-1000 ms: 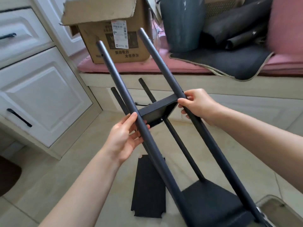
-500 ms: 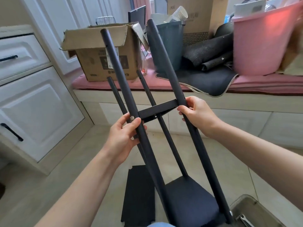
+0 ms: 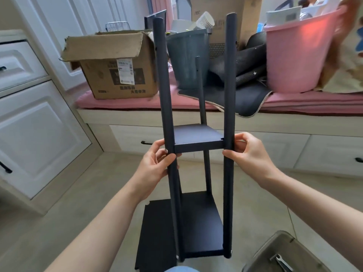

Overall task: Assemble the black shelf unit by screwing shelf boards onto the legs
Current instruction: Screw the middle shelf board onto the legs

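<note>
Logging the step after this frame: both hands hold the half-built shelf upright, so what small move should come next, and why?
Probably free one hand to fetch the loose shelf board from the floor. The left hand and right hand grip the front legs at the middle shelf. The leg tops carry no board yet.

A white label [image 3: 125,71] with a barcode is seen on the front of the cardboard box [image 3: 117,75], its print too small to be read. Dark printed characters are carried below it, blurred beyond reading. Faint lettering is made out on the tall carton [image 3: 220,22] behind, but nothing legible.
</note>
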{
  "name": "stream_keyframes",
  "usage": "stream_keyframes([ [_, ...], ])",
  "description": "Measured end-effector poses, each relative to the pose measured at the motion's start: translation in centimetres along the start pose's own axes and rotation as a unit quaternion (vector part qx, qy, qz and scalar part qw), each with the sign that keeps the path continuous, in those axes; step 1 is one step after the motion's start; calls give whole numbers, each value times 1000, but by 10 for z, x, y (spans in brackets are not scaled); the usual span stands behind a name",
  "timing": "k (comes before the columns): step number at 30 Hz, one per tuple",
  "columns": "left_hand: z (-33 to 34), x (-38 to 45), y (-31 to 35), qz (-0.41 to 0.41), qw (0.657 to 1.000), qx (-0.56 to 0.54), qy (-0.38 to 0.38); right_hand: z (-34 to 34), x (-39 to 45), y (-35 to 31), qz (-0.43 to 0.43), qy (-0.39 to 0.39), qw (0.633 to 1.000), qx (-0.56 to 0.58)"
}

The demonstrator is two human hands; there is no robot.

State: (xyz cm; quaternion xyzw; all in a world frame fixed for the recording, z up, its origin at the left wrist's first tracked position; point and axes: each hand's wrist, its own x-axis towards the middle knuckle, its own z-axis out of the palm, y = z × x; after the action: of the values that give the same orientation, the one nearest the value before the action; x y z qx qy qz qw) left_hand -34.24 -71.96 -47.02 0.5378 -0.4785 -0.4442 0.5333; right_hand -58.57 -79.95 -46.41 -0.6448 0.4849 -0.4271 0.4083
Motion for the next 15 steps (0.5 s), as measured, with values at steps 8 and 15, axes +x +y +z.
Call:
stream_keyframes([
  [8,15,1,-38,-30,994,91,-50,-12,-40,42,-17,35,998,-41],
  [15,32,-1,-60,4,991,130,-34,-19,-71,60,-20,55,996,-65],
])
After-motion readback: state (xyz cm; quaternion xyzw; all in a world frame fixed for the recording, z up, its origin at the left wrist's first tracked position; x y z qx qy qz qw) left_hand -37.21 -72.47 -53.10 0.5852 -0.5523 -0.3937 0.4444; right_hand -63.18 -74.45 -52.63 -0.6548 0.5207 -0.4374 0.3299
